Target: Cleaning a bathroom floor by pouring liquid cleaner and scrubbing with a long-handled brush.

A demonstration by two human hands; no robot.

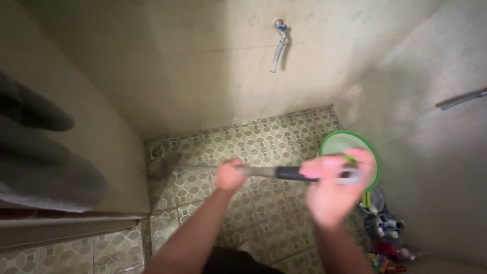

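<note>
- The long-handled brush (264, 171) lies almost level across the view, with its blurred head toward the floor drain (158, 151).
- The left hand (229, 175) has its fingers clamped mid-handle, nearer the head.
- The right hand (335, 185) has its fingers wrapped around the handle's end, before the green basin (350, 138).

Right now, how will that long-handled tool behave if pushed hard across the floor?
Probably stiff: the long-handled tool runs straight between the left hand and right hand. Likely light, since it is thin. Its blurred far end near the floor drain might skid on the patterned tiles.
</note>
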